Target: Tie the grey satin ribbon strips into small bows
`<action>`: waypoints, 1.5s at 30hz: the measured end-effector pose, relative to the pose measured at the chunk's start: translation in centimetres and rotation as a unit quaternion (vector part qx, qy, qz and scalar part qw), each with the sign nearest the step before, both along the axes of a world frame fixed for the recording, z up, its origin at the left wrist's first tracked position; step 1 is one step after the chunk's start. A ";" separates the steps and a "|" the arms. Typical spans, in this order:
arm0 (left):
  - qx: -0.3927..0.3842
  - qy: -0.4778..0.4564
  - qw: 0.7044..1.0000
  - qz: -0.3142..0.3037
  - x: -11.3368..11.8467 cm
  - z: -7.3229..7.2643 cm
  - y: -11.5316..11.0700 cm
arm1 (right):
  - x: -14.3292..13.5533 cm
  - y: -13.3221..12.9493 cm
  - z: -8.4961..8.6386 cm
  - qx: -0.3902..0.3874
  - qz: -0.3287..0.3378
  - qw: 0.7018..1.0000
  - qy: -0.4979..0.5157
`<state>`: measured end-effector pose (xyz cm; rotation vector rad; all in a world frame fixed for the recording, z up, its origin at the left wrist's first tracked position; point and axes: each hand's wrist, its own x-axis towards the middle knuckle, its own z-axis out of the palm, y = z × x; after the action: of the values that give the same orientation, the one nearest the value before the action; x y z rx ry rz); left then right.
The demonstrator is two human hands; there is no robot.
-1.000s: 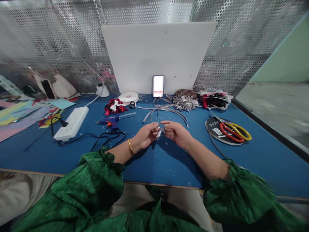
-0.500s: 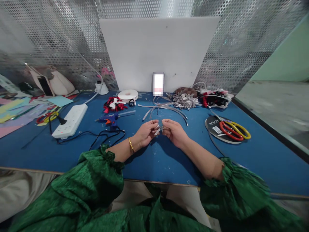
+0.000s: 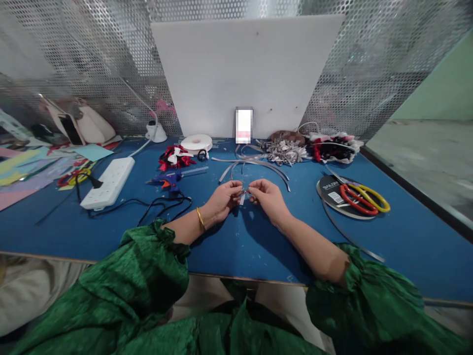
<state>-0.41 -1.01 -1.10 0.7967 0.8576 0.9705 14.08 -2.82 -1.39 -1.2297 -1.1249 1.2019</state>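
A small piece of grey ribbon (image 3: 243, 198) is pinched between my two hands over the blue table. My left hand (image 3: 223, 201), below a gold bangle, grips it from the left with closed fingers. From the right, my right hand (image 3: 269, 201) pinches the same piece between thumb and fingers. Beyond the hands lie loose grey ribbon strips (image 3: 258, 162) in curves, and behind them to the right is a heap of grey ribbon bows (image 3: 286, 151).
Scissors (image 3: 364, 198) rest on a black ribbon spool (image 3: 334, 191) at right. Left of my hands are a blue glue gun (image 3: 170, 181) with its cord, a power strip (image 3: 111, 182), red and white bows (image 3: 175, 158) and a white roll (image 3: 196, 142). A phone (image 3: 244, 125) stands at the back.
My right hand has turned slightly, its fingertips now closer to those of my left hand. The ribbon piece hangs more upright, and the whole view has shifted a little.
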 end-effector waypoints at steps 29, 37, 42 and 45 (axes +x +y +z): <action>-0.004 -0.031 0.999 0.038 0.4 0.1 -0.1 | 0.5 0.0 0.8 -0.063 -0.005 0.991 0.118; 0.050 0.061 0.997 -0.026 0.4 0.4 -0.7 | 0.9 0.1 0.7 -0.025 0.027 0.993 0.110; 0.088 0.110 0.989 -0.040 0.3 0.3 -0.8 | 0.9 0.0 0.7 -0.013 0.034 0.993 0.115; 0.065 0.091 0.993 -0.033 0.2 0.1 -0.5 | 0.7 0.0 0.6 -0.014 0.024 0.997 0.077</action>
<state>-0.19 -1.48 -1.02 1.0317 0.9241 0.9118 14.80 -2.81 -0.79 -1.1160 -1.0308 1.3298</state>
